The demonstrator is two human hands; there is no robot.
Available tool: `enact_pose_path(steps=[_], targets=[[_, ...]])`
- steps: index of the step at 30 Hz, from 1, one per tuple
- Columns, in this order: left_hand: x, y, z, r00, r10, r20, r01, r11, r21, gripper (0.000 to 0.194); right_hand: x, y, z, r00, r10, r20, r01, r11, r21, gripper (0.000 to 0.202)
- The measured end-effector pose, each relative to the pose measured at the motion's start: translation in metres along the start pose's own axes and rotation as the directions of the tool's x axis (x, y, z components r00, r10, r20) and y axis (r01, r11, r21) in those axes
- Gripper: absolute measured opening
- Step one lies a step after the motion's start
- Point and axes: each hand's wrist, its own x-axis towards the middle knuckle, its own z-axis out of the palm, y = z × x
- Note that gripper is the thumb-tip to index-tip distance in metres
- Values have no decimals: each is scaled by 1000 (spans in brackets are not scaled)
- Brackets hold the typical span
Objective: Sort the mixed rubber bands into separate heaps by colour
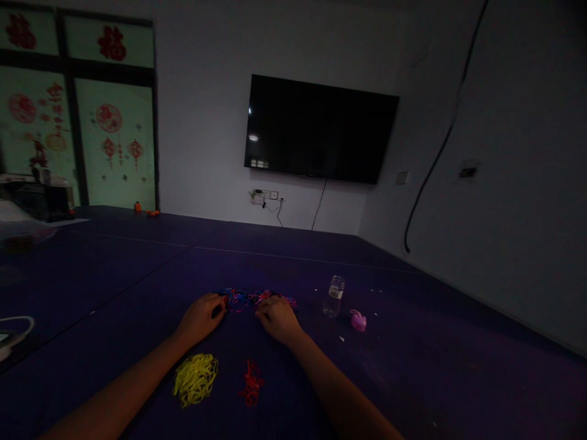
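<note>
A tangled pile of thin, mixed-colour rubber bands (pixel 238 297) in blue, pink, red and black lies on the dark blue table between my hands. My left hand (pixel 202 318) is at the pile's left end, thumb and forefinger curled into a ring with their tips at the bands. Over its right part rests my right hand (pixel 279 319), fingers bent down and closed among the bands; the fingertips are partly hidden. Closer to me, a heap of yellow rubber bands (pixel 195 379) sits inside my left forearm. A smaller heap of red rubber bands (pixel 251 383) lies to its right.
Right of my right hand stands a clear bottle (pixel 334 297) with a pale label, beside a small pink object (pixel 358 321) with a loop. White scraps dot the table (pixel 413 366). A white cable (pixel 21 319) lies at the left edge. A television (pixel 321 129) hangs on the far wall.
</note>
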Motion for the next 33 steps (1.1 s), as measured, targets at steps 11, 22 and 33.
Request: enact_pose_path(steps=[11,22,33], targets=[[0,3,-2,999,-32,24,32,999,-7,12,4,-2,9,999,37,34,-37,999,-11,21],[0,3,-2,1000,-22,21,22,1000,-17,13,11,19,1,946,321,36,-268,719,641,26],[0,-1,-1,999,24,31,-22,999,-39,14,-4,-19,-58,628,-308,715,-498,547,673,17]])
